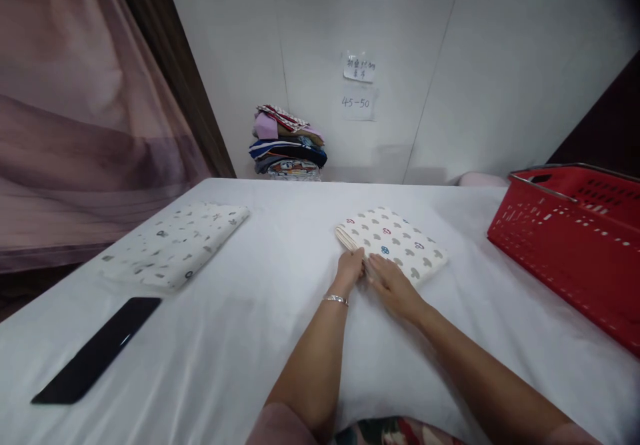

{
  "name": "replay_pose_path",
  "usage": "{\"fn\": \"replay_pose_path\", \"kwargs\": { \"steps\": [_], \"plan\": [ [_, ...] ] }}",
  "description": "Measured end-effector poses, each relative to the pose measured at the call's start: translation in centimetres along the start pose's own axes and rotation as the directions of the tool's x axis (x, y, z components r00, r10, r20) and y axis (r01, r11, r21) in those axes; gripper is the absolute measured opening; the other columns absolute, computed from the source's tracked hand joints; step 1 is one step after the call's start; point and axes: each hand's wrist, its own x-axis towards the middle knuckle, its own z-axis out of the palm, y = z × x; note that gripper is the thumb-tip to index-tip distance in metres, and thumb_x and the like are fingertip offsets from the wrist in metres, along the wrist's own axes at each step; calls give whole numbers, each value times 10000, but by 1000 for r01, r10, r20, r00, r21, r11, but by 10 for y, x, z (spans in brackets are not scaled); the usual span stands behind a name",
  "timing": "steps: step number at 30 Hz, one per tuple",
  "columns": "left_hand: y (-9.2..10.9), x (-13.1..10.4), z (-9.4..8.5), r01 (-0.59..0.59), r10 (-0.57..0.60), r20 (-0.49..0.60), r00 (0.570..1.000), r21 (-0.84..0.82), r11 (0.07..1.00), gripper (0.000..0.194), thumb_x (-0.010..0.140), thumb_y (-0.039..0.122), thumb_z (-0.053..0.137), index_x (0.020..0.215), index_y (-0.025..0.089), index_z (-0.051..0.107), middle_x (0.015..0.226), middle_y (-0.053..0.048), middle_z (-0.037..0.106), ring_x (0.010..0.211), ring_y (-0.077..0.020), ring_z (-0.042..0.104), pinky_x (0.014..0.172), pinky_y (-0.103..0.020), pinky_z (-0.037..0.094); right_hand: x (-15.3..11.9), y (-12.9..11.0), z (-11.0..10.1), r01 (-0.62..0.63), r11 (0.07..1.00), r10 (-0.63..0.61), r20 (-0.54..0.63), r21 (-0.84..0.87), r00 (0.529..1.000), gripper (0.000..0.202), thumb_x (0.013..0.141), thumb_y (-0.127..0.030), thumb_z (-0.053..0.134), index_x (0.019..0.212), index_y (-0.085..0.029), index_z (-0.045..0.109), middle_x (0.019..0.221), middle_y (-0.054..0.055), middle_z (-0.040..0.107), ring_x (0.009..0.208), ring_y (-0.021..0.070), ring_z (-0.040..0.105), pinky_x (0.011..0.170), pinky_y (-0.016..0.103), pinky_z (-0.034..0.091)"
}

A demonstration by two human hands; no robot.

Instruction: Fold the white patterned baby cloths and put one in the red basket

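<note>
A folded white cloth [400,235] printed with grey, red and blue shapes lies on the white-covered table. My left hand [350,268], with a silver bracelet at its wrist, is closed on the cloth's near edge, its fingers bunched there. Just to its right, my right hand [395,288] rests along the same edge, fingers stretched out and touching the fabric. The undersides of both hands are hidden. Folded layers show at the cloth's left corner.
Another folded patterned cloth [200,238] and a flat black panel [97,351] lie at left. A red basket [565,245] stands at right. Behind the table's far edge is a stack of folded fabrics [289,145], against a wall with paper notes [358,102].
</note>
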Motion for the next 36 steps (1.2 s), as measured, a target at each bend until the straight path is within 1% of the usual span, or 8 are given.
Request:
{"fn": "replay_pose_path", "kwargs": {
  "steps": [6,10,14,18,23,30,32,36],
  "plan": [
    [-5,6,-3,-33,35,-14,999,115,993,296,837,405,478,664,172,539,529,-18,549,460,-134,499,500,-252,385,43,9,-19,4,1000,-2,-127,13,992,475,932,-315,285,1361,-180,439,1421,88,415,1342,212,324,1097,452,285],
    [-6,8,-5,-39,43,-19,999,182,983,277,834,393,484,686,169,552,549,-29,574,478,-140,512,514,-254,385,63,22,-5,1,996,1,15,-95,1000,448,929,-259,303,1343,-169,449,1435,99,392,1361,225,279,1089,477,258],
    [-6,8,-5,-44,47,-8,999,233,971,266,834,360,472,655,174,538,493,-11,538,451,-134,498,504,-248,375,69,33,4,13,990,11,168,-143,986,412,932,-235,301,1292,-203,499,1412,94,426,1339,218,320,1066,472,281],
    [-5,8,-6,-54,56,-1,998,275,960,304,846,349,432,609,180,520,477,-15,523,427,-138,486,498,-259,369,76,50,-8,29,983,-7,122,-183,992,431,935,-269,320,1335,-187,458,1463,105,346,1370,241,251,1077,481,252],
    [0,5,-7,-66,65,13,998,321,945,301,848,340,431,609,180,517,477,-18,522,428,-143,489,510,-265,373,76,80,-7,-132,948,168,103,-289,980,492,945,-396,330,1379,-178,409,1479,115,312,1368,293,236,1075,538,196],
    [5,1,-9,-46,34,41,999,337,940,267,851,315,415,661,167,529,543,-33,576,418,-130,497,503,-254,397,82,105,-24,-169,942,211,119,-291,970,486,934,-438,323,1340,-209,460,1454,97,365,1349,251,282,1069,422,259],
    [4,1,-9,-42,31,37,999,340,939,261,852,313,410,676,162,530,564,-43,589,418,-129,500,494,-253,399,83,120,-36,-301,899,337,62,-318,939,515,926,-446,331,1357,-182,432,1426,119,401,1310,257,349,1041,389,303],
    [2,0,-8,-43,36,29,999,358,933,274,861,327,399,712,150,547,617,-63,620,430,-128,510,488,-251,405,80,146,-48,-536,782,588,89,-318,804,661,888,-574,335,1384,-140,379,1306,172,513,1159,298,511,933,395,396]
  ]
}}
